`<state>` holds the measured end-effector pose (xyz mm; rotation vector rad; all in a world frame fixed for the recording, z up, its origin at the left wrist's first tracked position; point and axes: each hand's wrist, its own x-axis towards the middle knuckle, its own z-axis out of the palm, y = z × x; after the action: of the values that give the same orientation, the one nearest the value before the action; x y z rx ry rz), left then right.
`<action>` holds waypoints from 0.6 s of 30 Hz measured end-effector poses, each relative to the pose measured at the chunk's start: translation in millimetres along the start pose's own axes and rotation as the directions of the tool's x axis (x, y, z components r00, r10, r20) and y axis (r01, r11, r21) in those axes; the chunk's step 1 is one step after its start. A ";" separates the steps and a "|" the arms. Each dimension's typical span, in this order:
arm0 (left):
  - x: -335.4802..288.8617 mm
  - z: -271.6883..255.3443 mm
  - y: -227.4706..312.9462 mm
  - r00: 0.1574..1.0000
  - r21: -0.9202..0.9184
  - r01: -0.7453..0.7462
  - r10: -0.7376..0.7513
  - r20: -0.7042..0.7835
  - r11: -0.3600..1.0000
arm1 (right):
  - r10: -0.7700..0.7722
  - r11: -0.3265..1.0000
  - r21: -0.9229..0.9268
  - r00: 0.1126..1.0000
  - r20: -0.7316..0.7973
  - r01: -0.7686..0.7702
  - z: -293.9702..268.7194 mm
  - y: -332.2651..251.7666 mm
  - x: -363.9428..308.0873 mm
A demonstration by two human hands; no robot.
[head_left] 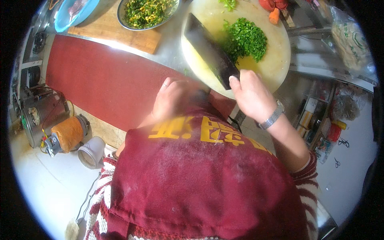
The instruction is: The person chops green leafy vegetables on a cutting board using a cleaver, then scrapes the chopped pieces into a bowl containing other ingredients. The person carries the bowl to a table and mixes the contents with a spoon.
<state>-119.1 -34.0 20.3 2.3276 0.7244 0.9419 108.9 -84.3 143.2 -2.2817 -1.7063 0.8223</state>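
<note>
My right hand (pixel 253 96) is closed round the handle end of a dark, broad-bladed cleaver (pixel 208 50). The blade lies tilted over the left part of a round, pale cutting board (pixel 277 64). Beside it on the board is a heap of finely chopped greens (pixel 250 40). My left hand (pixel 171 98) is held close to the front of my dark red apron (pixel 208 176), near the counter edge, with nothing visible in it. Its fingers are blurred and partly hidden, so whether they grip anything cannot be made out.
A bowl of chopped greens with yellow bits (pixel 147 14) stands near a wooden board (pixel 120 38) at the far left. Beyond is a blue basin (pixel 82 18). A carrot piece (pixel 274 16) lies at the round board's far edge. A white bucket (pixel 92 152) stands at lower left.
</note>
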 end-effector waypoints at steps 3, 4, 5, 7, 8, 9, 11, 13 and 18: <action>-8.8 0.8 -1.2 1.000 -0.018 0.006 -0.006 -0.016 1.000 | 0.099 0.995 -0.015 0.994 -0.040 -0.099 16.3 -14.9 -5.6; -11.7 1.3 -1.8 1.000 -0.023 0.007 -0.007 -0.020 1.000 | 0.150 0.988 -0.039 0.988 -0.017 -0.151 18.6 -16.1 -4.6; -14.5 1.3 -2.7 1.000 0.006 -0.003 0.003 -0.011 1.000 | 0.067 0.997 -0.033 0.995 -0.068 -0.070 17.8 -15.3 -2.6; -19.0 1.4 -5.0 0.999 0.045 -0.034 0.034 0.010 0.998 | 0.061 0.997 -0.044 0.997 -0.044 -0.063 15.3 -10.6 2.5; -21.5 1.4 -5.3 1.000 0.024 -0.027 0.027 0.014 0.999 | 0.013 0.999 -0.036 1.000 -0.027 -0.014 12.7 -6.3 3.8; -23.7 0.7 -5.7 1.000 -0.001 -0.020 0.020 0.014 1.000 | 0.000 0.999 -0.040 1.000 -0.010 0.000 10.9 -3.2 4.8; -27.0 -1.3 -5.8 0.999 -0.001 -0.005 0.005 0.038 1.000 | -0.008 1.000 0.018 1.000 0.008 0.008 10.6 1.4 4.6; -28.9 -5.1 -5.0 0.998 0.052 -0.007 0.003 0.061 0.999 | 0.093 0.994 -0.049 0.995 -0.023 -0.094 15.9 3.2 2.0; -27.3 -12.9 3.4 0.999 0.063 -0.041 0.039 0.032 0.997 | 0.137 0.955 0.263 0.990 0.030 -0.140 14.2 34.8 17.2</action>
<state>-144.4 -50.6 18.0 2.4152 0.7074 0.9102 133.7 -82.3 110.1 -2.2331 -1.3564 1.0248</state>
